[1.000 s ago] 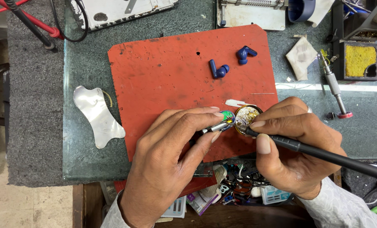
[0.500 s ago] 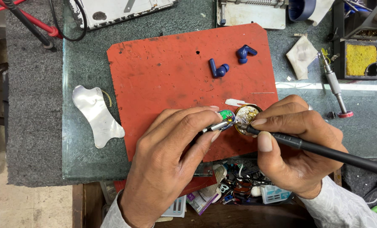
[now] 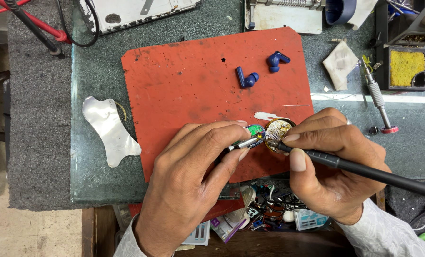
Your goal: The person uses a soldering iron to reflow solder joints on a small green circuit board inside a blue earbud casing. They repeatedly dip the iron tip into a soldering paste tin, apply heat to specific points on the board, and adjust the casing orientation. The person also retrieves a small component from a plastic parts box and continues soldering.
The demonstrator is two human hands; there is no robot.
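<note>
My left hand pinches thin metal tweezers whose tips rest on a small green circuit board near the front edge of a red mat. My right hand grips a black soldering iron like a pen. Its tip touches the board's edge beside a small round tin of brassy tip-cleaning material. Two dark blue earbuds lie apart on the mat further back.
A silver metal pry plate lies left of the mat on the glass top. A yellow sponge in a black holder, a screwdriver and a folded cloth sit at right. A drawer of small parts is below the hands.
</note>
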